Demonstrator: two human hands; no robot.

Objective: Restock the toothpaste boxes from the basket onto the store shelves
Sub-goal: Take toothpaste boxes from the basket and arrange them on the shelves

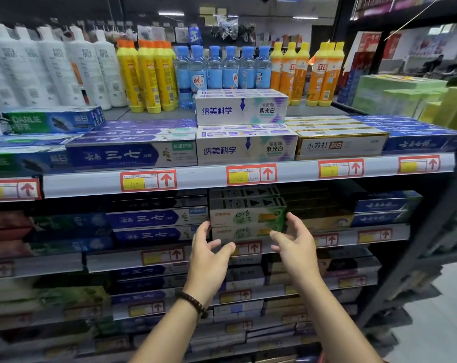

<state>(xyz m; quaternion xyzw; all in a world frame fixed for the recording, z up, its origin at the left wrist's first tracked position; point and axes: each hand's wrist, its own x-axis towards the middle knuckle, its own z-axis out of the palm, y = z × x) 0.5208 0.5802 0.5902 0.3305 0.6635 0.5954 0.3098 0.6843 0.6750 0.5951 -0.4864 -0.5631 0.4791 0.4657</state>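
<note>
Two green and white toothpaste boxes (247, 218) lie stacked on the second shelf (295, 244), under dark boxes. My left hand (209, 252) hovers just in front of the stack's left end, fingers loosely spread and holding nothing. My right hand (291, 241) is at the stack's right end, fingers relaxed, its fingertips near or touching the box corner. The basket is out of view.
White and purple toothpaste boxes (245, 146) sit stacked on the top shelf (248, 176), between blue boxes (133, 153) and gold boxes (340, 144). Detergent bottles (148, 74) stand behind. Blue boxes (154, 218) lie left of the green stack. Lower shelves hold more boxes.
</note>
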